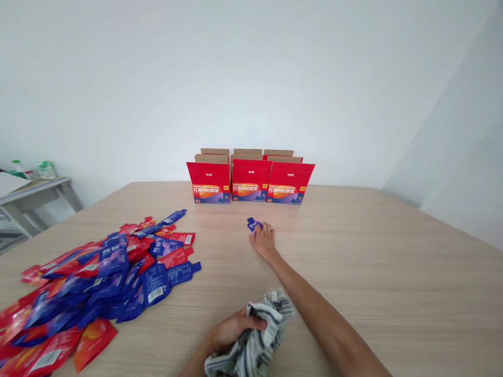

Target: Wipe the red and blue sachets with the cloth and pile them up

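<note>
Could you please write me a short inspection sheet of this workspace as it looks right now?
Surface: light wooden table.
Job's things: single blue sachet; striped cloth.
Clutter: pile of red and blue sachets at left; three open red boxes at the far edge.
Grippers: right hand on the single blue sachet; left hand grips the striped cloth.
Cables: nothing seen.
Surroundings: white wall; grey side table with bottles.

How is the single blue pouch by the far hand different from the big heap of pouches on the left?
The small blue foil pouch lies alone under the right hand, near the red cardboard boxes; the heap of red and blue pouches lies untouched, overlapping, in mixed colours. Both rest on the light wooden table. The left hand grips a striped cloth.
</note>
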The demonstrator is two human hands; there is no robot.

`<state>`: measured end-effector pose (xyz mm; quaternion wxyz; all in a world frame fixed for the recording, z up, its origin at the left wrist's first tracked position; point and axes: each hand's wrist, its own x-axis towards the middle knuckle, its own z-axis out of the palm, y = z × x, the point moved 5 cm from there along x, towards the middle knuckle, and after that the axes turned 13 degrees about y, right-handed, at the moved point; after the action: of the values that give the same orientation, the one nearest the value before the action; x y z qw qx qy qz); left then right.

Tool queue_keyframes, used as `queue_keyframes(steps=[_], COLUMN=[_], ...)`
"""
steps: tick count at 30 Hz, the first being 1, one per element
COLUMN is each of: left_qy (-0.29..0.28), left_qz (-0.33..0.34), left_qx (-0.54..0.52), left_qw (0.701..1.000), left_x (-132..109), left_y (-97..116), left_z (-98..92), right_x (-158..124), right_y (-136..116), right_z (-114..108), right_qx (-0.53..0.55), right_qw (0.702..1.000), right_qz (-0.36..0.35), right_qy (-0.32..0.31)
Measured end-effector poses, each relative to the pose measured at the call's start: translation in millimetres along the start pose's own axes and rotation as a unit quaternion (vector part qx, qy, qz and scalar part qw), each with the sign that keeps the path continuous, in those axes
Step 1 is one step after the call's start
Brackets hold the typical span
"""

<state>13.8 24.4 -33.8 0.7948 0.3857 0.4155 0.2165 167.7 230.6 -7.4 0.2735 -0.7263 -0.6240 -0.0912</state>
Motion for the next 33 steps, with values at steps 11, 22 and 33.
queue_keyframes(steps=[11,22,33], left_qy=[0.103,0.287,0.130], left_qz=[0.114,0.447,0.444], left_qx=[-0.127,-0.023,0.129], left_qw=[0.980,0.847,0.877], left_x=[3.2,-18.9,-30.5], left_y=[29.8,56.5,28.8], left_z=[-1.2,5.2,54.6], right_x=[-56.3,-192.4,-185.0], right_y=[44.0,-5.2,9.4], right_z=[-63.2,-107.7,-121.4], right_qx=[0.144,0.546,0.586], right_qw=[0.985,0.834,0.791], right_qz=[0.078,0.083,0.164], right_qy=[-0.050,-0.007,0.068])
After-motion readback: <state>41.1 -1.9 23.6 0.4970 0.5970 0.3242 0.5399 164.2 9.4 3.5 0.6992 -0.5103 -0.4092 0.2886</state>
